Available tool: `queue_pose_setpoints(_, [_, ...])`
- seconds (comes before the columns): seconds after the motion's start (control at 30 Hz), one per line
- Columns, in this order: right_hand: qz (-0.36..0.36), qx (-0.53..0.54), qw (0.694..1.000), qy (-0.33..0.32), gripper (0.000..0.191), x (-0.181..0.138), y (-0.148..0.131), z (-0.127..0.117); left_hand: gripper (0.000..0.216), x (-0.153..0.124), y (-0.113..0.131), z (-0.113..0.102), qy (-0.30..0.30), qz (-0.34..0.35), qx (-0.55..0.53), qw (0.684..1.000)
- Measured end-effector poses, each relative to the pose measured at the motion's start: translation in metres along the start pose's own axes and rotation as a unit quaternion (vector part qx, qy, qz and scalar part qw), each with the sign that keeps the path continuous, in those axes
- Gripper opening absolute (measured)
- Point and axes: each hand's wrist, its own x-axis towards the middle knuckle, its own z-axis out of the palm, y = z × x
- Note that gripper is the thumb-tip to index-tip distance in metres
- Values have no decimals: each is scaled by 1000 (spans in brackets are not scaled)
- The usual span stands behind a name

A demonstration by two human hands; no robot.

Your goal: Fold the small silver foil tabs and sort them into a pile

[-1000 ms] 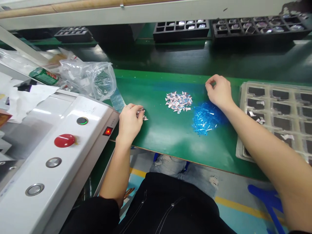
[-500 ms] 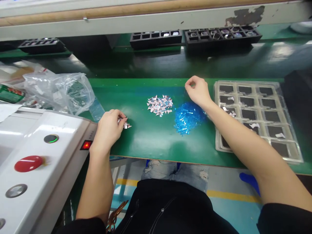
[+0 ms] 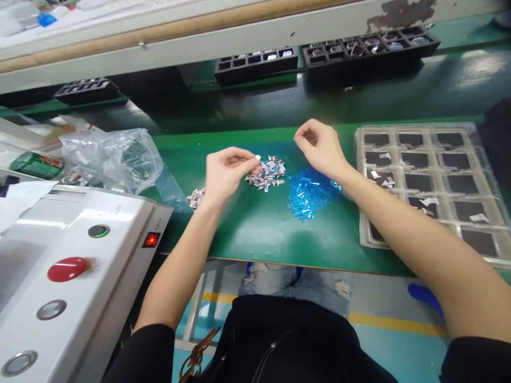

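Observation:
My left hand (image 3: 225, 173) hovers over the green bench (image 3: 259, 229), fingers pinched on a small white piece (image 3: 257, 157) just left of a pile of small silver-pink pieces (image 3: 268, 174). A smaller heap of the same pieces (image 3: 196, 197) lies behind my left wrist. My right hand (image 3: 319, 146) is raised beyond a pile of blue film scraps (image 3: 309, 192), its fingers curled together; what they hold, if anything, I cannot make out.
A clear compartment tray (image 3: 427, 181) with dark inserts sits at the right. A white machine (image 3: 75, 255) with a red button (image 3: 66, 268) stands at the left, a crumpled plastic bag (image 3: 115, 157) behind it. Black part trays (image 3: 319, 56) line the back.
My left hand left the small heap at the left and moved right to the silver-pink pile, now pinching one piece. My right hand stayed near the blue scraps.

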Motion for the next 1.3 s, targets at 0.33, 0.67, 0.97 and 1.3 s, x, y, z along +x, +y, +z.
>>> queue_pose_setpoints(0.33, [-39, 155, 986, -56, 10, -17, -26, 5, 21, 17, -30, 43, -30, -2, -24, 999])
queue_pose_setpoints(0.67, [-59, 110, 991, -54, 10, -23, -29, 13, 13, 10, -34, 46, -6, 35, -32, 999])
queue_pose_setpoints(0.97, [-68, 110, 990, -54, 10, -23, -31, 12, 13, 5, -38, 50, 4, 64, -62, 996])
queue_pose_setpoints(1.3, [-41, 120, 989, -78, 25, -21, -24, 11, 17, 3, -39, 47, -27, 69, -68, 995])
